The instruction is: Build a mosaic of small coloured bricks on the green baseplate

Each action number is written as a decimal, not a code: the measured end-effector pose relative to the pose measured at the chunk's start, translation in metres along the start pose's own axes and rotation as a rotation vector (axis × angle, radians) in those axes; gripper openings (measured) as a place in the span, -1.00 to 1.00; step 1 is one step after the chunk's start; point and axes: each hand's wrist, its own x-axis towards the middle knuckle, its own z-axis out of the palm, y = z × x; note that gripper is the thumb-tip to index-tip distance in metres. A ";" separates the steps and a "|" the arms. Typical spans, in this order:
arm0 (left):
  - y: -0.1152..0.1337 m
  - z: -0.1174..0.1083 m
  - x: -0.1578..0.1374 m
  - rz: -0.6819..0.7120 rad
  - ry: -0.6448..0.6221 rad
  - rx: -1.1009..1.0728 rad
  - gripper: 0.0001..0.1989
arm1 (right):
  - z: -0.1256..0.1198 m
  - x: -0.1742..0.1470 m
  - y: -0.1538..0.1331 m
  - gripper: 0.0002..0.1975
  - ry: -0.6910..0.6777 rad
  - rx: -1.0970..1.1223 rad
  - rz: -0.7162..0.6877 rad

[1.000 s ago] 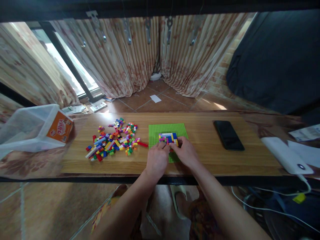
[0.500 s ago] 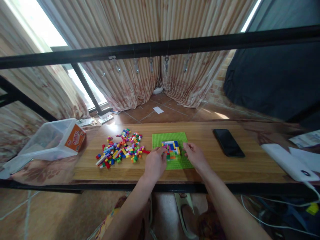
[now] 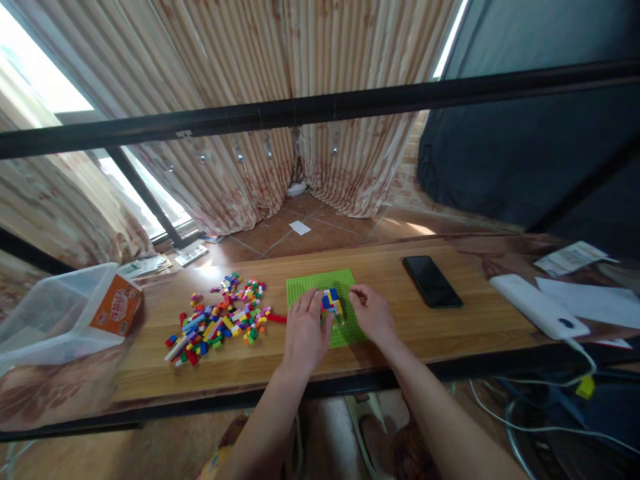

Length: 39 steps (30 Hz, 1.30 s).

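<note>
A small multicoloured brick build [image 3: 331, 301], with blue, yellow, white and red bricks showing, sits on the green baseplate [image 3: 345, 279]. My left hand [image 3: 306, 328] lies over the build's left side, fingers stretched forward and thumb apart near its front; it hides much of the build. Whether a brick is under those fingers cannot be seen. To the right of the build, my right hand [image 3: 374, 315] hovers over the baseplate's right edge with its fingers curled together. Anything inside them is hidden. A red brick [image 3: 277, 319] lies just left of the baseplate.
Loose bricks [image 3: 220, 320] lie in a pile on the left of the wooden board [image 3: 145, 360]. Farther left stands a clear plastic bin [image 3: 65, 313] with an orange label. A black phone [image 3: 433, 281] and a white power strip [image 3: 537, 307] lie to the right. A black rail [image 3: 320, 110] crosses beyond.
My left hand has gone from a pinch at the build's left edge to stretched fingers covering more of it. My right hand stays curled on the right. The view has shifted.
</note>
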 end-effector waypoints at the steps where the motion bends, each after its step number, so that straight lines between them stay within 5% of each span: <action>1: 0.005 0.004 -0.002 0.024 -0.033 0.035 -0.52 | -0.004 0.001 0.002 -0.70 0.014 -0.019 -0.018; 6: 0.018 0.024 -0.010 0.051 -0.127 0.228 -0.40 | -0.052 0.021 0.030 -0.62 0.250 -0.281 -0.005; 9: 0.016 0.033 -0.014 0.050 -0.130 0.293 -0.37 | -0.087 0.034 0.056 -0.44 0.407 -0.537 0.201; 12: 0.012 0.038 -0.015 0.052 -0.120 0.309 -0.32 | -0.106 0.045 0.077 -0.19 0.369 -0.645 0.391; 16: 0.010 0.040 -0.015 0.062 -0.118 0.314 -0.29 | -0.108 0.059 0.090 -0.05 0.269 -0.687 0.497; 21: 0.011 0.041 -0.015 0.049 -0.115 0.308 -0.30 | -0.108 0.068 0.093 -0.10 0.228 -0.683 0.514; 39: 0.010 0.037 -0.013 0.056 -0.142 0.282 -0.30 | -0.103 0.038 0.080 -0.15 0.244 -0.599 0.493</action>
